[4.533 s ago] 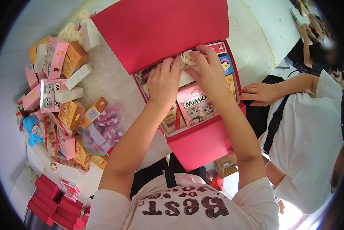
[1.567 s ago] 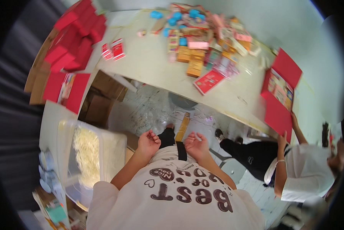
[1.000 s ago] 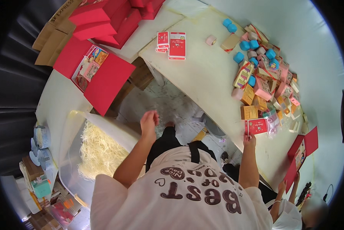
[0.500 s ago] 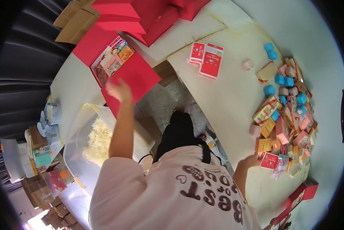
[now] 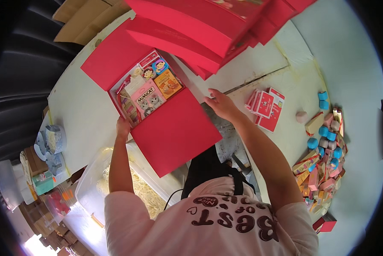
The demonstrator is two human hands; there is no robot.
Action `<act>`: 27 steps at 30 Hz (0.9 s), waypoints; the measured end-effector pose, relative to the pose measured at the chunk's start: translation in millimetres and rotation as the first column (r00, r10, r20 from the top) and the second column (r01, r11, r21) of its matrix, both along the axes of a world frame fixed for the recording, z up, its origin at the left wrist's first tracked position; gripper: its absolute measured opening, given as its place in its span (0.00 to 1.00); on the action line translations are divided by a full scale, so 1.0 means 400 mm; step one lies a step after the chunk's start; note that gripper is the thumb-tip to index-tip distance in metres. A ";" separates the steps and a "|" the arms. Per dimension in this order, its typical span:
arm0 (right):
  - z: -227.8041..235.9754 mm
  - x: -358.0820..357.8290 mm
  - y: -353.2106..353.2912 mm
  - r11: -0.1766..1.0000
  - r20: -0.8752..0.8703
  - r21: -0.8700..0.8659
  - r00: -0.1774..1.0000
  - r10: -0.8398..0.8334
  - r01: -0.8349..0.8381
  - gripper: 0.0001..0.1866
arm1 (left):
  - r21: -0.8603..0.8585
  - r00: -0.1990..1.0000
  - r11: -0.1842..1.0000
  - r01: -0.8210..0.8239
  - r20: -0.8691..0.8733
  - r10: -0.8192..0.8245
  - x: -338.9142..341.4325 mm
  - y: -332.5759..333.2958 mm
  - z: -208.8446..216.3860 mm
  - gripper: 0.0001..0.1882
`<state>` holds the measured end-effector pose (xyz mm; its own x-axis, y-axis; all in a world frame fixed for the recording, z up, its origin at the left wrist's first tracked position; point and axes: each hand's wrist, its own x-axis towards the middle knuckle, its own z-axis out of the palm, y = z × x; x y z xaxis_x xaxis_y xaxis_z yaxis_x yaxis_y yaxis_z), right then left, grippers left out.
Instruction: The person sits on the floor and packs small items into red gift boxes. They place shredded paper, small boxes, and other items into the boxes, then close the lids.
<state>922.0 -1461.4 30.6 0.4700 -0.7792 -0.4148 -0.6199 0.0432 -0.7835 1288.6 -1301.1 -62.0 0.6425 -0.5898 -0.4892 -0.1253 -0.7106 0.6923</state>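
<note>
Open red box [image 5: 176,132] left of centre in the frame, on the counter [image 5: 78,106]; pink carton [image 5: 149,101] and orange carton [image 5: 168,84] inside; left hand [image 5: 123,127] at its lower-left corner, grip partly hidden, cannot tell if pinching; right hand [image 5: 220,106] right of box, grip loosely spread, empty; red-and-white packs [image 5: 266,106] farther right; stacked red boxes [image 5: 191,25] at top.

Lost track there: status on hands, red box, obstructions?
Left hand at red box's near left side. Right hand empty, open, off the box. Box open, holding small packages. Stacked red boxes close by.
</note>
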 end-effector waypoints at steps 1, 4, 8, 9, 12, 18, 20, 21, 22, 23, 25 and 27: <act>-0.029 0.047 -0.009 1.000 -0.002 0.017 1.000 -0.016 0.016 0.35 | -0.111 1.000 0.993 0.030 0.001 -0.030 0.012 0.030 -0.030 0.15; -0.045 0.122 -0.008 0.981 0.081 0.193 0.996 -0.026 0.010 0.44 | -0.287 0.995 0.955 -0.081 -0.085 0.058 0.006 0.088 -0.019 0.15; 0.033 0.144 0.026 0.903 0.220 0.430 0.967 -0.129 0.022 0.41 | -0.136 0.992 0.990 -0.028 -0.123 0.011 -0.013 0.127 0.172 0.16; 0.069 0.142 0.035 0.863 0.222 0.504 0.961 -0.168 0.034 0.40 | -0.231 0.995 0.973 -0.020 -0.100 -0.003 -0.015 0.159 0.181 0.17; 0.053 0.144 0.095 0.867 0.640 0.453 0.753 -0.154 -0.208 0.33 | -0.250 0.998 0.967 -0.050 -0.055 0.037 -0.048 0.247 0.274 0.15; 0.192 0.057 0.283 0.716 0.754 0.589 0.573 -0.321 -0.374 0.24 | -0.317 0.983 0.948 0.030 -0.165 -0.086 -0.148 0.490 0.448 0.18; 0.142 0.032 0.373 0.805 0.739 0.547 0.585 -0.335 -0.230 0.28 | -0.259 0.936 0.959 -0.115 -0.351 0.018 -0.292 0.498 0.540 0.20; 0.174 -0.007 0.410 0.851 0.674 0.492 0.700 -0.237 -0.186 0.30 | -0.254 0.948 0.966 -0.051 -0.315 -0.032 -0.326 0.514 0.524 0.20; 0.170 0.009 0.467 0.899 0.674 0.408 0.716 -0.180 -0.158 0.32 | -0.255 0.967 0.966 -0.042 -0.252 -0.025 -0.364 0.572 0.541 0.20; 0.178 -0.051 0.502 0.939 0.726 0.319 0.670 -0.155 -0.129 0.33 | -0.262 0.969 0.965 0.001 -0.240 -0.066 -0.405 0.586 0.526 0.20; 0.250 -0.202 0.589 0.941 0.747 0.320 0.641 -0.177 -0.113 0.35 | -0.289 0.976 0.956 0.053 -0.187 -0.111 -0.484 0.630 0.522 0.20; 0.254 -0.318 0.662 0.970 0.783 0.243 0.588 -0.204 0.013 0.36 | -0.314 0.973 0.941 0.126 -0.144 -0.178 -0.551 0.660 0.536 0.21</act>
<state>794.9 -1196.7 132.1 0.6021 -0.7962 -0.0593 0.2692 0.2724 -0.9237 1068.3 -1037.0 152.4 0.4571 -0.8102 -0.3670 -0.0786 -0.4478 0.8907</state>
